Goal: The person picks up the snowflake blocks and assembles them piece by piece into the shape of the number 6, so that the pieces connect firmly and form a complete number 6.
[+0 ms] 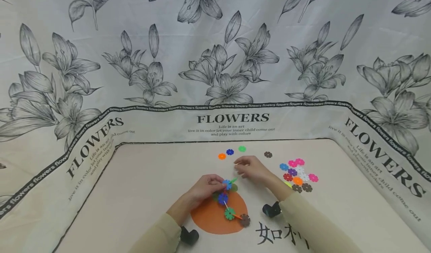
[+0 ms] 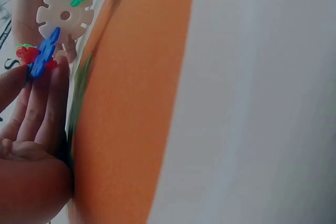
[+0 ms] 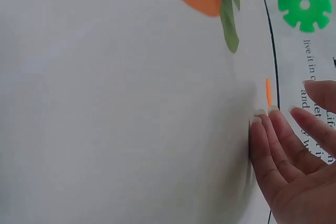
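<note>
Between its thumb and fingers, my left hand [image 1: 206,187] pinches a chain of interlocking plastic snowflake discs. In the head view the chain includes a blue disc [image 1: 222,198], a green disc [image 1: 229,213] and, at its lower end, a brown disc [image 1: 245,220]. A white disc [image 2: 59,17] shows in the left wrist view beside the held blue piece [image 2: 44,53]. At the chain's upper end a bright green disc [image 3: 305,6] stands out. My right hand [image 1: 252,169] hovers just beyond it, fingers loosely bent and apart, holding nothing.
Loose discs lie at the right in a mixed pile [image 1: 297,174]. A loose orange disc [image 1: 222,156], a dark blue disc [image 1: 230,152], a green disc [image 1: 242,148] and a brown disc [image 1: 268,154] lie farther back. The tabletop cloth carries a printed orange fruit [image 1: 205,219].
</note>
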`<state>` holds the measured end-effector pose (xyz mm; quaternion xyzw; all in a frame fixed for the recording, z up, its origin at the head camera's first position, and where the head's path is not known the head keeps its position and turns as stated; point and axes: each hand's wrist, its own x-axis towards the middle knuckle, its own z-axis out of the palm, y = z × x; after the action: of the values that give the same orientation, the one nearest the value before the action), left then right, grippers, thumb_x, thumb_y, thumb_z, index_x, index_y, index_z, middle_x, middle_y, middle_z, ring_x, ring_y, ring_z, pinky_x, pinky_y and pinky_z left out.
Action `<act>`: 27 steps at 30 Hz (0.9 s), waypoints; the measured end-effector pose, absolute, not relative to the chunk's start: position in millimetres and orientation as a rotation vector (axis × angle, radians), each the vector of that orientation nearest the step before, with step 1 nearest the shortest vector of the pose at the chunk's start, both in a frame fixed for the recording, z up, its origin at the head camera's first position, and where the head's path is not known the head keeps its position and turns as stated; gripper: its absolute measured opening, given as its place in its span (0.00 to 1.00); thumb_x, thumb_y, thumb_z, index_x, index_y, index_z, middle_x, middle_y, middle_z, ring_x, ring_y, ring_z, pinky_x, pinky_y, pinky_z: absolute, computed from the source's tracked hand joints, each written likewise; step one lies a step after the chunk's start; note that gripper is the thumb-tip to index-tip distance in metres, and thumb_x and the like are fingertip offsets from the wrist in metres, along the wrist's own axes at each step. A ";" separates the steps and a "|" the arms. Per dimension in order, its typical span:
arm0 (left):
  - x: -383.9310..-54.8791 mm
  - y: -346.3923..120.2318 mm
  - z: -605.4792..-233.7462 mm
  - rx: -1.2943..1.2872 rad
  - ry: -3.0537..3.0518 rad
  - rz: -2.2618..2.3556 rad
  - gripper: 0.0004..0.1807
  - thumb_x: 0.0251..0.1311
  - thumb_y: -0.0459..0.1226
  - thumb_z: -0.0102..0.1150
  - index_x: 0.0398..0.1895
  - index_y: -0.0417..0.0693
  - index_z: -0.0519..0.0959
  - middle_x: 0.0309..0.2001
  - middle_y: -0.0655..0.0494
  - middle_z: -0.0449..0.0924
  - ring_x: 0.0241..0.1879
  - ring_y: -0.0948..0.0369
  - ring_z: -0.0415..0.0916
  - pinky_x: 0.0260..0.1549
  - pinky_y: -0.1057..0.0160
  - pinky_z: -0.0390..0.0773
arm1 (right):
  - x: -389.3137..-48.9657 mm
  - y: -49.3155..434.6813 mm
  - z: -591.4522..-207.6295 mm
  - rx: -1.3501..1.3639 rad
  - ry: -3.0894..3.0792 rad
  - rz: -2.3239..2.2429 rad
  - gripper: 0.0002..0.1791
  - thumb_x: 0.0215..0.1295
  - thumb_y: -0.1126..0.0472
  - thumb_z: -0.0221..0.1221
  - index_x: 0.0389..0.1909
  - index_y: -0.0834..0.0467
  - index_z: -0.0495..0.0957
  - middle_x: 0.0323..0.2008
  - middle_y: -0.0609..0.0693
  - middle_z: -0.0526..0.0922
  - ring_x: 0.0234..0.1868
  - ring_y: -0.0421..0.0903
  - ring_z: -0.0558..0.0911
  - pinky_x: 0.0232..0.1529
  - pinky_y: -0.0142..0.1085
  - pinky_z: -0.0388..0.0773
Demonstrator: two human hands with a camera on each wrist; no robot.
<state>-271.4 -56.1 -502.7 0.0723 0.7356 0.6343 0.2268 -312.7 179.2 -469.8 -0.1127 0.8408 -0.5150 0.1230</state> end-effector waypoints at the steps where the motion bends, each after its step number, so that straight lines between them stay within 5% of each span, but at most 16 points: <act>1: -272.0 -55.5 -501.7 0.201 2.026 1.749 0.11 0.69 0.40 0.64 0.46 0.41 0.81 0.39 0.51 0.89 0.41 0.60 0.83 0.54 0.61 0.79 | -319.2 179.0 -469.7 -0.337 2.512 -1.442 0.19 0.74 0.60 0.59 0.59 0.68 0.78 0.48 0.61 0.84 0.44 0.52 0.84 0.44 0.43 0.85; 8: -273.0 -52.7 -499.2 0.244 1.998 1.769 0.11 0.69 0.38 0.64 0.46 0.39 0.81 0.39 0.49 0.89 0.40 0.62 0.83 0.50 0.63 0.79 | -350.0 171.0 -469.1 -0.431 2.745 -1.143 0.22 0.70 0.62 0.63 0.63 0.62 0.77 0.46 0.57 0.84 0.49 0.54 0.81 0.53 0.50 0.78; 18: -270.0 -59.1 -498.1 0.263 2.025 1.759 0.11 0.69 0.39 0.64 0.45 0.39 0.81 0.35 0.51 0.88 0.38 0.63 0.82 0.46 0.66 0.79 | -371.3 139.3 -470.6 -0.608 2.792 -0.793 0.30 0.69 0.57 0.62 0.71 0.55 0.72 0.41 0.53 0.80 0.40 0.48 0.75 0.43 0.42 0.73; 27: -270.3 -58.3 -499.6 0.231 2.022 1.765 0.10 0.69 0.38 0.65 0.45 0.39 0.81 0.36 0.52 0.88 0.38 0.63 0.82 0.45 0.66 0.78 | -376.9 137.5 -474.8 -0.576 2.786 -0.813 0.13 0.65 0.60 0.65 0.49 0.55 0.79 0.33 0.49 0.78 0.32 0.46 0.75 0.35 0.38 0.71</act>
<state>-270.3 -58.3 -499.6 0.0836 0.7319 0.6388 0.2220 -376.9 137.5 -474.8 -0.1940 0.9376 -0.2737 0.0913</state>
